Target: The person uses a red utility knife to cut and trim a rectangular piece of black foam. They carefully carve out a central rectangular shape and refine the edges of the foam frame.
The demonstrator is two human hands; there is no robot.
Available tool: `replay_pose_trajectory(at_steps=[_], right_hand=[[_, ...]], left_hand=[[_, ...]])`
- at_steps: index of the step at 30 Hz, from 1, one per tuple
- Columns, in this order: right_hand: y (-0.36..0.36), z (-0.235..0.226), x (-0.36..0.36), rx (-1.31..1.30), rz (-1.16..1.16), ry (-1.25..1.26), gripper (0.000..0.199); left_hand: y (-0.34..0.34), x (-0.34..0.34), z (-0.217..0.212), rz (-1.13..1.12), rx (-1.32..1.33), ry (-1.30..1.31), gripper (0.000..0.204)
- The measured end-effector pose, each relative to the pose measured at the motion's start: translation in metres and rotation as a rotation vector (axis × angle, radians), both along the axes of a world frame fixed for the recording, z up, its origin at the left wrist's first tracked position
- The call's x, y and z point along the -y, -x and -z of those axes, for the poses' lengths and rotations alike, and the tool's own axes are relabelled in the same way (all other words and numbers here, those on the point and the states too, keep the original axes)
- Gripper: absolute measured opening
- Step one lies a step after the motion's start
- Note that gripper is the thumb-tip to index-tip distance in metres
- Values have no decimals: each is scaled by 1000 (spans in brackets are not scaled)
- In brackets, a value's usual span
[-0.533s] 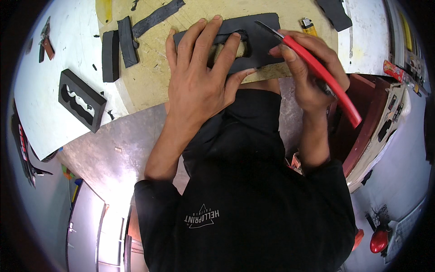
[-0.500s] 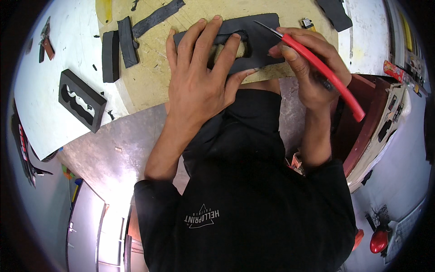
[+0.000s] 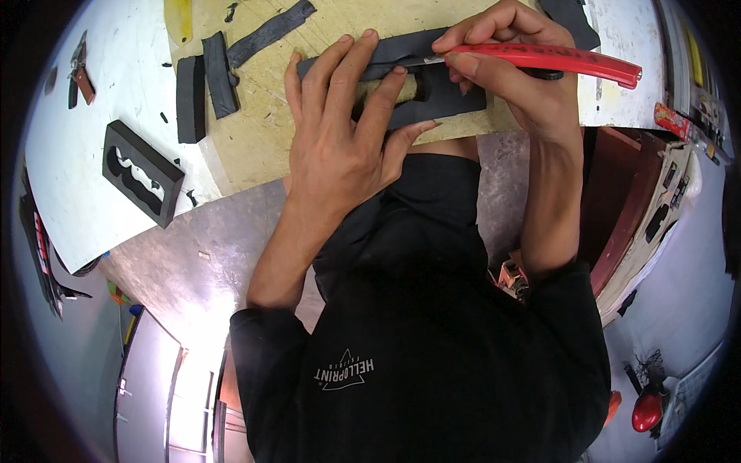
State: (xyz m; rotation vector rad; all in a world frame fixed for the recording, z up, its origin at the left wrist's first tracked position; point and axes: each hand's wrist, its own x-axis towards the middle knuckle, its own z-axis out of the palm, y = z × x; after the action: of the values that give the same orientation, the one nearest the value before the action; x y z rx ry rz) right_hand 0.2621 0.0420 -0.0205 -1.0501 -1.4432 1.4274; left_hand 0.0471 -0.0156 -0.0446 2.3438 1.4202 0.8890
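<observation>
A dark grey foam piece with an opening cut through its middle lies at the near edge of a worn yellowish board. My left hand rests on it with fingers spread, one fingertip beside the opening. In my right hand is a red utility knife, gripped close to its blade. The blade points left and meets the foam at the opening's far right edge; its very tip is hard to make out.
Left of the board stands a black foam block with a wavy cut-out. Foam strips and a thick dark bar lie by my left hand. A brown-handled tool is on the white table. A dark red cabinet stands right.
My right hand has moved up and turned the knife flatter, bringing its blade down and left to the opening's edge. The left hand has stayed nearly still on the foam.
</observation>
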Motion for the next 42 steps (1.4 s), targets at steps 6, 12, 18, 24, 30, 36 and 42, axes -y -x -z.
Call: replay_pose_trajectory(at_steps=[6,12,18,24,30,36,42], right_hand=[[3,8,-2,-59,0,-24,17],[2,5,-3,-33,-19,15,16],[0,-4,-3,-58,-25,75,16],[4,-4,-5,-75,-7,106,16],[6,-13,-12,-8,34,145,17],[9,-8,-8,-55,15,220,17],[6,-10,-8,-69,34,139,17]], left_hand=[[0,-2,1,1,10,-13,49],[-1,-3,3,1,23,-23,48],[-2,-5,9,0,77,-36,44],[0,-4,1,-1,23,-2,48],[-2,-11,-1,17,54,-20,46],[2,-5,-9,10,30,36,51],[-5,-6,-11,-1,15,8,58]])
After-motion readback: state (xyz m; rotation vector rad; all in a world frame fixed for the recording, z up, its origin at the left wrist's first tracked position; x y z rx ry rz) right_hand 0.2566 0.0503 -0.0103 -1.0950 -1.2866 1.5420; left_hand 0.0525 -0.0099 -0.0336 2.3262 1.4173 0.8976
